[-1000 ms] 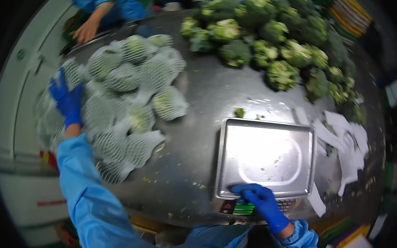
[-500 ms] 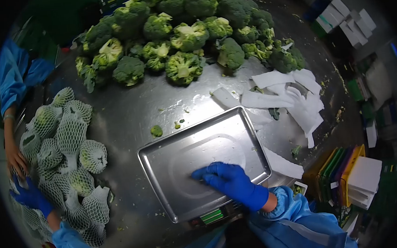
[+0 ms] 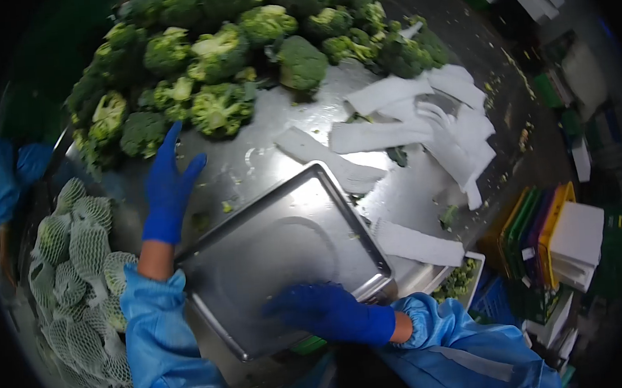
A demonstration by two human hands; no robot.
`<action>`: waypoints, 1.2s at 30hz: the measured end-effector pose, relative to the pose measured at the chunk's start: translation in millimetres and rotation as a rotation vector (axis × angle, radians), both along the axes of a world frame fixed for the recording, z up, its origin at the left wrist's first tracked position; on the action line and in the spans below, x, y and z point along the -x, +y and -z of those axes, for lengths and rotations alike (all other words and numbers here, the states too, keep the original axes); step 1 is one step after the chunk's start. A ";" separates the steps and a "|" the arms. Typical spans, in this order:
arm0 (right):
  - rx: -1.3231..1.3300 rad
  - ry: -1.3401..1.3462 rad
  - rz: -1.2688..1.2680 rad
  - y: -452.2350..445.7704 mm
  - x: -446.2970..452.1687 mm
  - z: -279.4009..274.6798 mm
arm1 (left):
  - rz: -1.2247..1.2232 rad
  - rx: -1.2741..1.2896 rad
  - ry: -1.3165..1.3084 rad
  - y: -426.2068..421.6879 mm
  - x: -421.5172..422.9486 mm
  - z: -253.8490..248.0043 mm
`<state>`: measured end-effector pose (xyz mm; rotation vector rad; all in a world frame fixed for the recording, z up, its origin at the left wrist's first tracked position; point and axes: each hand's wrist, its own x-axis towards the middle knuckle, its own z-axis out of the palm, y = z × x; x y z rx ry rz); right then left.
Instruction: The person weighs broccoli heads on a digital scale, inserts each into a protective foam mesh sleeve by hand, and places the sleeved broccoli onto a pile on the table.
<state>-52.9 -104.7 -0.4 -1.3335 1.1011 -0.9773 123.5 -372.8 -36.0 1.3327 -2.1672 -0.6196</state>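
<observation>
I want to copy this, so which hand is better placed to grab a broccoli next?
Probably the left hand: it looks empty and open, pointing toward the broccoli heads. The blurred right hand is over the metal tray, farther from them.

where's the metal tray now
In the head view, the metal tray lies at lower centre, beneath the right hand, between the netted heads and white strips.

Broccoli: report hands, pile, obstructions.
Left hand open, empty, by the broccoli. Right hand blurred, over the tray. Broccoli heaped beyond the tray. Nothing seen blocking the left hand; white strips lie aside, right.
</observation>
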 end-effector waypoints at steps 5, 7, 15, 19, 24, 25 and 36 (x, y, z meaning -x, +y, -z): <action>-0.039 0.151 0.115 24.0 62.0 12.0 | -0.227 0.132 -0.397 -52.5 102.3 60.9; -0.069 0.159 0.210 30.3 86.6 15.2 | -0.212 0.153 -0.371 -65.5 93.7 66.5; -0.258 0.427 0.676 74.0 187.5 47.3 | -0.050 0.098 -0.130 17.3 -5.2 -33.9; 0.047 0.902 0.560 89.0 193.6 85.1 | 0.034 0.100 -0.406 126.7 -22.6 -126.7; -0.001 0.994 0.460 90.0 183.9 100.8 | 0.274 0.102 -0.910 189.3 -10.7 -107.6; 0.039 0.960 0.456 93.3 184.2 110.8 | 0.269 0.172 -0.918 195.4 -1.9 -98.5; 0.065 0.293 0.723 99.7 171.2 24.4 | 0.406 0.393 -0.419 226.3 123.0 -65.9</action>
